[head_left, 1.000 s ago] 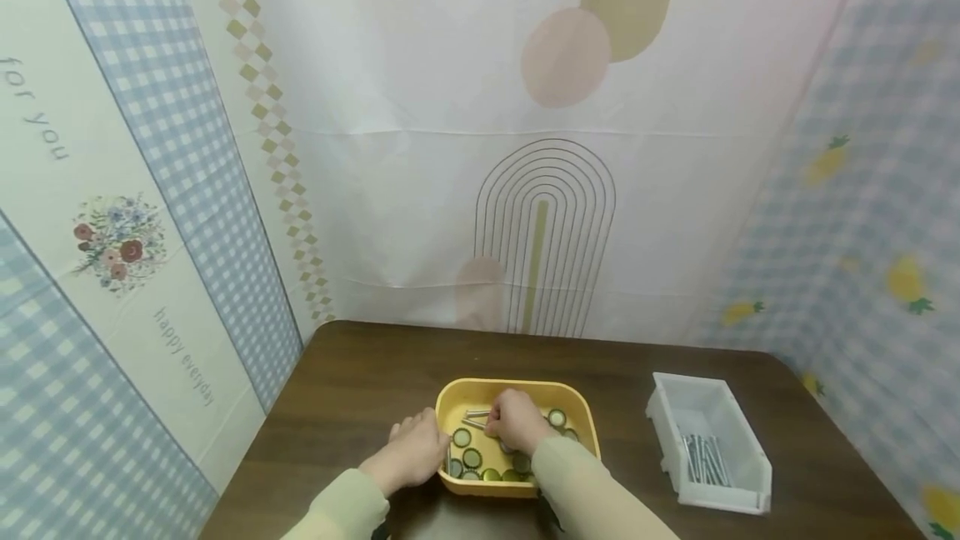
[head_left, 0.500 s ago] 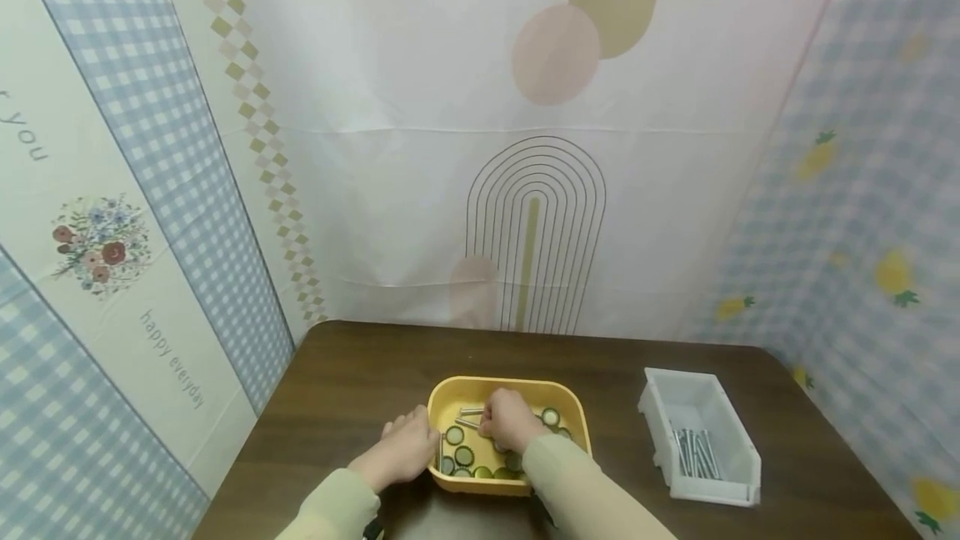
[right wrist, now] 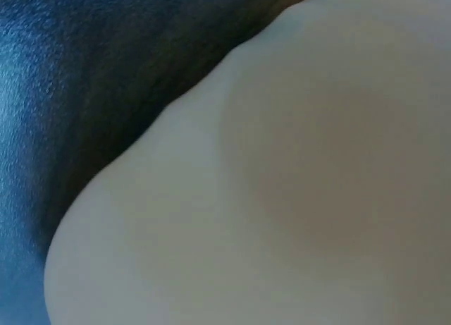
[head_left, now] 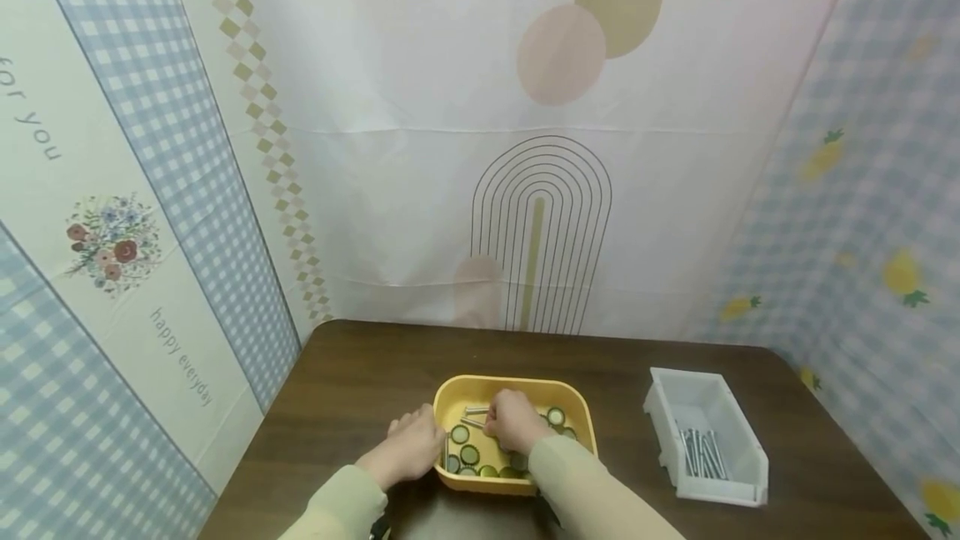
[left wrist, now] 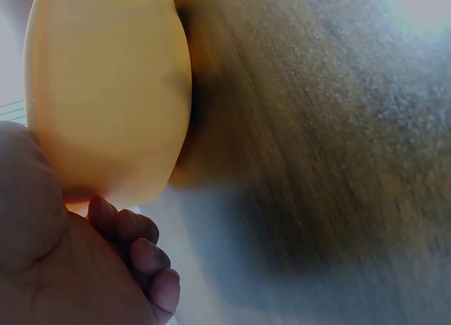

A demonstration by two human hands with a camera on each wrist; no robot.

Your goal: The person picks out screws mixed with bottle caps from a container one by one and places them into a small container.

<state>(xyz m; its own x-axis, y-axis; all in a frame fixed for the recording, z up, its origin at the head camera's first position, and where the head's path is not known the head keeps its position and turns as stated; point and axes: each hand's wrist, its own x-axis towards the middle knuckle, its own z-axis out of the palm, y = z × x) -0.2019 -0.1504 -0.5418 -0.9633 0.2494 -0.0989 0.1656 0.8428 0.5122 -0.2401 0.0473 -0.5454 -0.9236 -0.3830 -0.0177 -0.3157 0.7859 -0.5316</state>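
A yellow plastic tub (head_left: 517, 486) sits on the table, holding bottle caps (head_left: 469, 454) and a few silver screws (head_left: 476, 411). My left hand (head_left: 411, 445) grips the tub's left side at the rim; in the left wrist view, its thumb and curled fingers meet at the yellow wall (left wrist: 109, 92). My right hand (head_left: 514, 422) reaches down inside the tub, fingertips pinching the end of a screw (head_left: 472, 422) that points left. That hand and its sleeve cover some of the caps. Another screw (head_left: 447, 450) stands along the left inner wall.
A white open-front bin (head_left: 738, 432) with several silver screws (head_left: 702, 453) stands to the right on the dark wooden table (head_left: 375, 357). Printed cloth (head_left: 390, 190) hangs behind and on both sides. A pale sleeve (right wrist: 246, 198) fills most of the right wrist view.
The head view shifts slightly and comes back. Both hands stay at the tub, with the right fingers still at the same screw.
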